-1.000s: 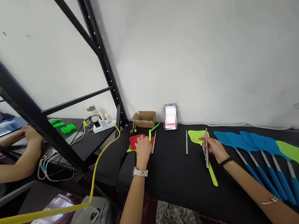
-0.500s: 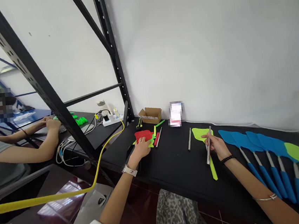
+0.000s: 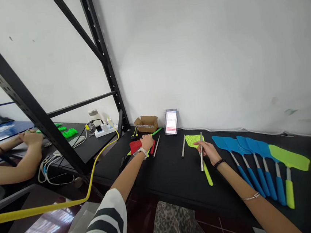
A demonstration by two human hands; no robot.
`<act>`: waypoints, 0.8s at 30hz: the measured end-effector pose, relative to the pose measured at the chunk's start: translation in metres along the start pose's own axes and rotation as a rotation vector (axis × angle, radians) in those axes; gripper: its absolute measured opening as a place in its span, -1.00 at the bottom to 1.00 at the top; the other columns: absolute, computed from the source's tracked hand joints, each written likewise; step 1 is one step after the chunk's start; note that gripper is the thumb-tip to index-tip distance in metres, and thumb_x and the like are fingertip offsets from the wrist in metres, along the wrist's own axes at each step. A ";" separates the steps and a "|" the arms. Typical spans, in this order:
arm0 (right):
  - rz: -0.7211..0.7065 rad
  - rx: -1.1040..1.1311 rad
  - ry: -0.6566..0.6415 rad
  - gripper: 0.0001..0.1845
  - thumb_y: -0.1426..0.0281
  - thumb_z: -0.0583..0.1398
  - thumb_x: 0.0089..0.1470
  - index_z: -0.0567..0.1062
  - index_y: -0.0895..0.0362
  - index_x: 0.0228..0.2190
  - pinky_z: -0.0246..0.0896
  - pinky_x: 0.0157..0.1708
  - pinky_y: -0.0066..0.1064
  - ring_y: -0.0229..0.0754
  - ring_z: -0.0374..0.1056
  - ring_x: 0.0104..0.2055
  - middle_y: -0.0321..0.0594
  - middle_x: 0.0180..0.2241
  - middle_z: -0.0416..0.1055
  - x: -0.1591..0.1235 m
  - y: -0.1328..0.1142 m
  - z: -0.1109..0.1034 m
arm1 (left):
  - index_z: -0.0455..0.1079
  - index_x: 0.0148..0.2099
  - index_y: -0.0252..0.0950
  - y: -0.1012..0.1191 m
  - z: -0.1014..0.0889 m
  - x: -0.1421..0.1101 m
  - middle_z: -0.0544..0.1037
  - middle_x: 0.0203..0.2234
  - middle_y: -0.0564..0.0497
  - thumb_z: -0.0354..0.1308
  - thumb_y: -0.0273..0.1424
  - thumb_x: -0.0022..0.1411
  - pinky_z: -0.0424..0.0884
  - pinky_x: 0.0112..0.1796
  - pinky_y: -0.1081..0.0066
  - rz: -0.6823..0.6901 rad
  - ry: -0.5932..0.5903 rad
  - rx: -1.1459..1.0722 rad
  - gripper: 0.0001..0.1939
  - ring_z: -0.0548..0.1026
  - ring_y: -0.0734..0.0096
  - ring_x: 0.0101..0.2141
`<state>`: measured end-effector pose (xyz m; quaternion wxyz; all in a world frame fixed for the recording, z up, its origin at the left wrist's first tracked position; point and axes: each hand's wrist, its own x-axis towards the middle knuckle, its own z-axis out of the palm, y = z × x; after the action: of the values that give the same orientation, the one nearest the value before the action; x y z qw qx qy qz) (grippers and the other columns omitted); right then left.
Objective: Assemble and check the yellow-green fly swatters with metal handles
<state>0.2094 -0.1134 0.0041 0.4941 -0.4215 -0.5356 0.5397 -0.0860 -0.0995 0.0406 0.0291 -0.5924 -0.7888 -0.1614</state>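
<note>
My right hand (image 3: 207, 152) pinches a thin metal tube (image 3: 202, 163), held upright over a yellow-green fly swatter (image 3: 208, 175). That swatter's mesh head (image 3: 192, 140) lies beyond my fingers. My left hand (image 3: 147, 142) reaches over a small pile at the table's left, its fingers bent downward and their tips hidden. Beside it lie a red swatter head (image 3: 135, 146), a red handle (image 3: 153, 147), a bright green handle (image 3: 156, 131) and another metal tube (image 3: 156, 146). One more metal tube (image 3: 183, 146) rests between my hands.
Several blue swatters (image 3: 243, 168) and a yellow-green one (image 3: 288, 156) fan out at right. At the back stand an open cardboard box (image 3: 147, 123) and a lit phone (image 3: 172, 122). A yellow cable (image 3: 93, 161) crosses left of a black rack post (image 3: 99, 45); a co-worker's hands (image 3: 31, 137) are beyond.
My left hand has moved from the red swatter head toward the handles, now covering the place of a yellow-green one. My right hand still holds the tube. The view has turned right.
</note>
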 end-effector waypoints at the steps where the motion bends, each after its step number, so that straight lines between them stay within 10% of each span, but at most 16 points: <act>1: 0.001 -0.001 -0.002 -0.57 0.09 0.19 -0.14 0.47 0.25 -0.44 -0.20 -0.69 -0.51 -0.42 -0.08 -0.70 -0.34 -0.69 0.19 0.000 0.000 0.000 | 0.32 -0.12 -0.40 -0.001 0.002 0.001 0.41 -0.22 -0.06 0.05 -0.26 0.21 0.37 -0.18 0.25 -0.014 -0.015 -0.003 -0.70 0.40 0.37 -0.22; 12: -0.001 -0.016 -0.019 -0.59 0.10 0.20 -0.14 0.46 0.23 -0.45 -0.18 -0.67 -0.50 -0.40 -0.06 -0.69 -0.34 -0.67 0.19 0.000 -0.001 0.002 | 0.30 -0.31 -0.39 0.004 -0.009 -0.015 0.45 -0.41 -0.09 0.05 -0.48 0.08 0.28 -0.30 0.41 0.112 0.003 -0.256 -0.91 0.42 0.32 -0.32; 24: -0.395 0.169 0.086 -0.57 -0.01 0.06 0.08 0.40 0.10 -0.33 0.09 -0.43 -0.44 -0.25 0.12 -0.44 -0.29 -0.54 0.12 -0.011 -0.036 -0.002 | 0.20 -0.27 -0.29 0.103 0.036 -0.108 0.29 -0.55 0.16 0.05 -0.48 0.02 0.13 -0.52 0.59 0.594 -0.229 -0.942 -0.83 0.24 0.61 -0.55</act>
<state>0.2163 -0.1257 0.0391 0.6462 -0.2882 -0.5389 0.4571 0.0487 -0.1636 0.0041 -0.2797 -0.7515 -0.4295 -0.4154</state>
